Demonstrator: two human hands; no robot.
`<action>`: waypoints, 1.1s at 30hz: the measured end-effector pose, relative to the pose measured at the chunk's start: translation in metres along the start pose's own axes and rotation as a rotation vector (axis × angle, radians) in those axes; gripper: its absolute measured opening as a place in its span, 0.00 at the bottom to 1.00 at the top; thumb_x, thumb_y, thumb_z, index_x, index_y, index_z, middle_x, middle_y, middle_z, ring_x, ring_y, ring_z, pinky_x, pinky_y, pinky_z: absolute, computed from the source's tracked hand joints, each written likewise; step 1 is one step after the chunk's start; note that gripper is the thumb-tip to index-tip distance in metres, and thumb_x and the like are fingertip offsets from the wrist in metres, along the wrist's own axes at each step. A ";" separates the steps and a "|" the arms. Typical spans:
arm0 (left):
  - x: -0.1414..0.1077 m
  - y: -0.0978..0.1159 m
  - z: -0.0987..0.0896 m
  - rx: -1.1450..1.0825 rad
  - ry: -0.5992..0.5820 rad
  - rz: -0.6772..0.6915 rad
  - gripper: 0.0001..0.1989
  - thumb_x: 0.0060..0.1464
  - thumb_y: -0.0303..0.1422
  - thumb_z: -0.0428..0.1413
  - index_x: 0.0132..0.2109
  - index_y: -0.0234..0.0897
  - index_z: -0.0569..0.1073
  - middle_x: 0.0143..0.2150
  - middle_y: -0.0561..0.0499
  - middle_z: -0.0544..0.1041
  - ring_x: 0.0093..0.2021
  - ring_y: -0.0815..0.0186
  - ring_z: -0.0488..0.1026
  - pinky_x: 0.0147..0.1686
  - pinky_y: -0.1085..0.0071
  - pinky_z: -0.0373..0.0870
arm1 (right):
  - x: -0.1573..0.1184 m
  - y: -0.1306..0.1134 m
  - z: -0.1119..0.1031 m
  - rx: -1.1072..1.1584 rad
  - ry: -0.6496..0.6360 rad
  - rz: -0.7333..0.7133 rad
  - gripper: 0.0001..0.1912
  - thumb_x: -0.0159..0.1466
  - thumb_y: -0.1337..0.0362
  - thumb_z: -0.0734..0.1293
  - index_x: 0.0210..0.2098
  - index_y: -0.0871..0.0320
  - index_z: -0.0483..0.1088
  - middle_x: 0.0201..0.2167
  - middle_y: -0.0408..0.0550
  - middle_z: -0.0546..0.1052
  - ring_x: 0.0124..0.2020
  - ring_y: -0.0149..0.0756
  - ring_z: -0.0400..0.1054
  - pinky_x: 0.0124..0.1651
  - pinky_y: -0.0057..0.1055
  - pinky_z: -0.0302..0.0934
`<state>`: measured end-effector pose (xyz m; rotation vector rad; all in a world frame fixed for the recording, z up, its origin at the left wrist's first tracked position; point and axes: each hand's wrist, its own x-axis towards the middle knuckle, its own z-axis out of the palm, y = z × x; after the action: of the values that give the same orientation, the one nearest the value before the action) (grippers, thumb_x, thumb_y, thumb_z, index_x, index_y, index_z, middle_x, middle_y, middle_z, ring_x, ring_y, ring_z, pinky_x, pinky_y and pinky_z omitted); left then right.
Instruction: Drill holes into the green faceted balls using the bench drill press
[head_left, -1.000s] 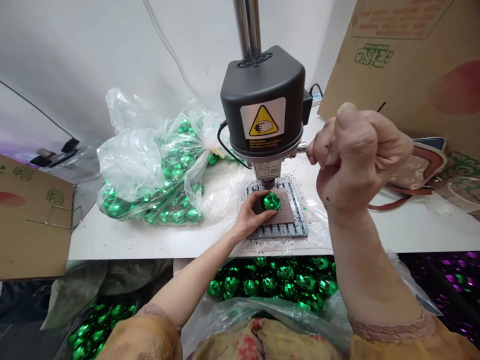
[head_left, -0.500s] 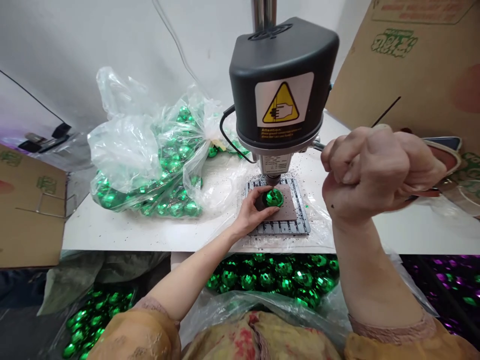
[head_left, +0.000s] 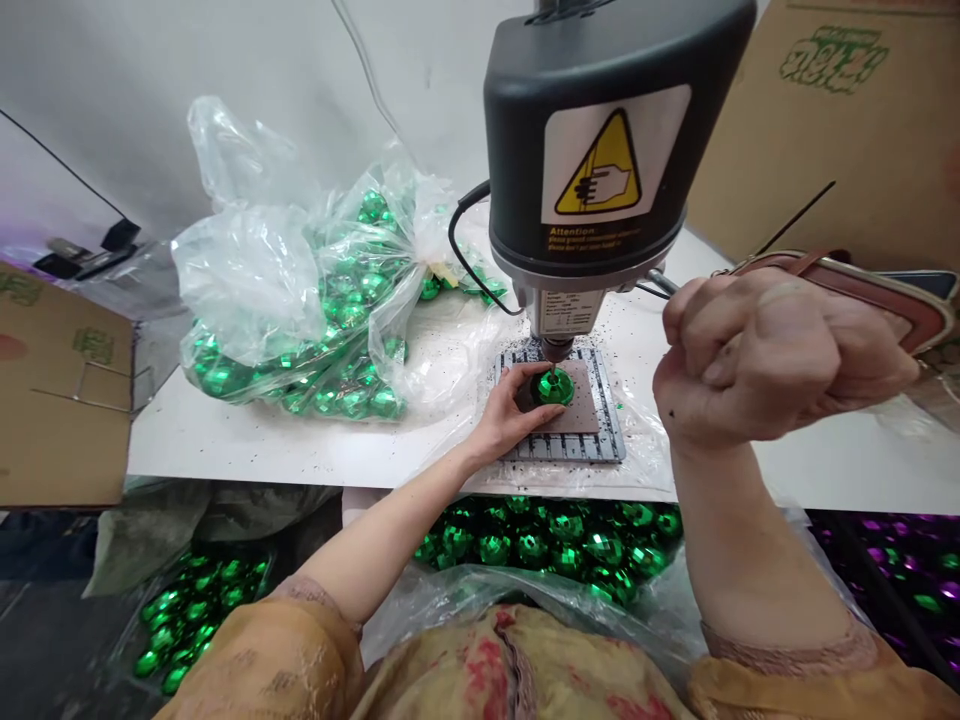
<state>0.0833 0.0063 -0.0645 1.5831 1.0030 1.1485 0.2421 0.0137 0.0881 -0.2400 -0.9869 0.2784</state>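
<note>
My left hand (head_left: pixel 511 412) curls its thumb and fingers round a shiny green faceted ball (head_left: pixel 556 388). The ball rests on a brownish pad (head_left: pixel 581 405) over the slotted metal base plate (head_left: pixel 611 440) of a drill press (head_left: pixel 600 140). Right above the ball is the chuck (head_left: pixel 556 350), its bit at the ball's top; how deep it sits I cannot tell. Higher and nearer to me, my right hand (head_left: pixel 765 360) is closed in a fist at the end of the press's feed lever (head_left: pixel 660 281), whose grip is hidden inside the fingers.
Clear plastic bags (head_left: pixel 247 270) of green balls lie at the left of the white table (head_left: pixel 240 450). More green balls (head_left: pixel 532 545) fill a container below the table's front edge. Cardboard boxes (head_left: pixel 60 390) flank both sides. A pouch (head_left: pixel 930 310) is behind my right hand. Dark shavings surround the base.
The view has shifted, and the drill head looks larger and nearer. The bit now shows at the ball's top. Both hands keep their grips.
</note>
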 end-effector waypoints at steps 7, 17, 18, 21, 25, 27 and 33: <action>0.000 -0.002 0.000 0.024 0.013 0.007 0.29 0.52 0.42 0.69 0.58 0.41 0.70 0.59 0.43 0.75 0.59 0.54 0.73 0.64 0.52 0.67 | -0.001 0.009 -0.003 0.061 -0.027 -0.158 0.29 0.61 0.66 0.66 0.19 0.61 0.39 0.11 0.36 0.44 0.12 0.19 0.42 0.17 0.24 0.47; -0.001 0.003 0.001 0.016 0.029 0.011 0.29 0.51 0.42 0.69 0.57 0.41 0.71 0.57 0.43 0.76 0.58 0.54 0.74 0.62 0.53 0.68 | -0.013 0.014 -0.016 -0.016 -0.037 -0.171 0.31 0.56 0.67 0.69 0.15 0.61 0.38 0.11 0.35 0.49 0.12 0.20 0.44 0.19 0.28 0.47; -0.001 0.003 0.002 0.014 0.028 0.007 0.29 0.51 0.43 0.69 0.57 0.40 0.71 0.57 0.43 0.76 0.57 0.54 0.74 0.62 0.53 0.68 | -0.013 0.012 -0.015 -0.021 -0.054 -0.170 0.31 0.57 0.67 0.68 0.15 0.61 0.38 0.11 0.36 0.50 0.12 0.20 0.45 0.19 0.28 0.48; 0.000 0.004 0.004 0.007 0.037 -0.001 0.30 0.50 0.43 0.70 0.57 0.40 0.71 0.55 0.43 0.77 0.57 0.54 0.75 0.61 0.53 0.68 | -0.003 0.000 -0.004 -0.020 -0.026 -0.069 0.30 0.60 0.67 0.67 0.15 0.60 0.40 0.11 0.36 0.50 0.13 0.20 0.47 0.20 0.28 0.47; 0.002 0.014 0.007 0.027 0.118 0.005 0.26 0.49 0.40 0.70 0.53 0.39 0.72 0.51 0.44 0.78 0.52 0.55 0.76 0.56 0.55 0.72 | 0.029 -0.008 0.017 -0.037 -0.016 0.058 0.23 0.62 0.72 0.66 0.15 0.55 0.53 0.11 0.34 0.52 0.12 0.22 0.47 0.18 0.30 0.40; -0.002 0.025 0.005 0.107 0.181 0.034 0.23 0.50 0.38 0.69 0.50 0.39 0.73 0.48 0.45 0.78 0.50 0.56 0.76 0.53 0.57 0.72 | 0.042 -0.005 0.023 -0.013 -0.033 0.079 0.21 0.62 0.72 0.66 0.17 0.54 0.56 0.11 0.34 0.51 0.12 0.23 0.47 0.17 0.31 0.38; -0.072 0.064 -0.013 0.414 -0.160 0.164 0.18 0.53 0.40 0.67 0.48 0.41 0.75 0.45 0.46 0.77 0.45 0.57 0.75 0.45 0.62 0.73 | 0.048 0.003 0.021 -0.041 -0.070 0.080 0.21 0.65 0.69 0.65 0.18 0.54 0.56 0.12 0.35 0.50 0.13 0.24 0.49 0.18 0.30 0.41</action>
<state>0.0597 -0.0750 -0.0177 2.0835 1.0663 0.9406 0.2497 0.0341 0.1361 -0.3089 -1.0543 0.3416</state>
